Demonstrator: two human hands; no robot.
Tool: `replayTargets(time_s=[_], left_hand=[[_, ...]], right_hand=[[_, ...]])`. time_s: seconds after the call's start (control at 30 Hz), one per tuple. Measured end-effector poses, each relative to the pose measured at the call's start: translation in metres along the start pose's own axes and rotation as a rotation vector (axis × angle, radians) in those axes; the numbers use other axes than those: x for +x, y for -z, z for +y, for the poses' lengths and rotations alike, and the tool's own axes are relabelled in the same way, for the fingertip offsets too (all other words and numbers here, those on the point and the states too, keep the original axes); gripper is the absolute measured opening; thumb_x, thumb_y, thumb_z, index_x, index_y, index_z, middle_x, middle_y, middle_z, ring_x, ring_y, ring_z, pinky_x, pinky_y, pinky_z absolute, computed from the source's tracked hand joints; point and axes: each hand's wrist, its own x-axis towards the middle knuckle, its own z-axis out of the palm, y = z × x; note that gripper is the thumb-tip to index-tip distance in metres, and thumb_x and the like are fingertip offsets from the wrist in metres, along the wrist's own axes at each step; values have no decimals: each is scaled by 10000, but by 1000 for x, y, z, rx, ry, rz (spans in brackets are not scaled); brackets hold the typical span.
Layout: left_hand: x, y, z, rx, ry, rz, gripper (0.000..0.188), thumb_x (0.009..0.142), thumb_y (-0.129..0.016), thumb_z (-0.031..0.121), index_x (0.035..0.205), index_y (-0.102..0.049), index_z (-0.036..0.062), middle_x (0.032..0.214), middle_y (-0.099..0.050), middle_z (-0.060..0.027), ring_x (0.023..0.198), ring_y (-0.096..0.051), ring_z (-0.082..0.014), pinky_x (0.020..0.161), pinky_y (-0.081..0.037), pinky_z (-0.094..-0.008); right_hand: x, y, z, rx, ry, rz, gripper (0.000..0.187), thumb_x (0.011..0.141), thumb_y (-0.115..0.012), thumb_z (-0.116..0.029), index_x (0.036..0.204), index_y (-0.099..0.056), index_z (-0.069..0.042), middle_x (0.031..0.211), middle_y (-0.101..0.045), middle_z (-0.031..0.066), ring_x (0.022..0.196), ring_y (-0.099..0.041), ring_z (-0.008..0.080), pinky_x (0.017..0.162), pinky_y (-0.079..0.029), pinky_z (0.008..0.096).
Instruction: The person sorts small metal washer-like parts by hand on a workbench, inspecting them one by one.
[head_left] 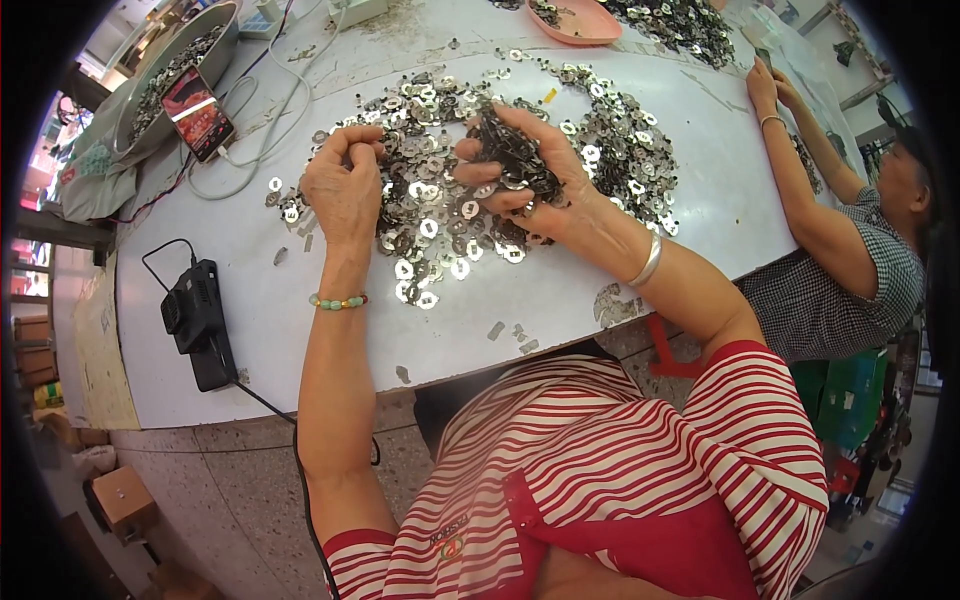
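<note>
Small pieces, apparently metal, in right fingers

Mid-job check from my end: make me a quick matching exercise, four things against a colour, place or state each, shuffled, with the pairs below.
1. Right hand
2. Left hand
3. Phone
4. Bowl

A. Pink, toward the table's far side
B. Fingers curled, at the left of the pile
C. Lit up
D. Gripping a clump of metal pieces

Pairs: 1-D, 2-B, 3-C, 4-A
</note>
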Motion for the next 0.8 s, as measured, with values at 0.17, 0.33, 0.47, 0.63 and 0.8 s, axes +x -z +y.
replayTargets(time_s=[0.17,0.33,0.47,0.63,0.8], left_hand=[[-3,0,4,36,1,8,220,848,-513,16,885,-729,33,723,-695,-47,659,-630,-85,628,-487,-227],[-2,0,10,67,13,-14,219,848,-513,12,883,-728,37,720,-693,-46,660,-630,-82,625,-487,-230],[0,0,0,3,-9,-9,225,852,-510,18,891,-730,40,729,-697,-47,672,-636,-83,630,-487,-228],[0,-1,-1,17,-1,-14,234,860,-503,25,908,-732,40,750,-705,-48,687,-643,-84,646,-488,-220],[0,-3,-1,23,1,-19,236,865,-500,33,910,-731,39,754,-707,-37,681,-635,-79,648,-483,-219]], right_hand=[[-4,1,-3,25,24,-27,331,928,-579,-307,934,-479,9,888,-536,97,717,-520,149,351,-388,198],[-5,0,-4,24,40,2,347,927,-580,-314,921,-486,20,891,-529,93,724,-511,148,354,-382,198],[-3,-2,-3,33,52,21,230,941,-557,-267,976,-542,-40,900,-479,49,739,-445,119,352,-372,165],[-5,-4,-8,37,67,22,242,939,-563,-267,968,-499,-35,902,-481,43,732,-452,116,353,-352,165],[-7,1,-14,-19,129,61,256,938,-567,-264,968,-480,-26,902,-509,52,720,-463,115,368,-339,169]])
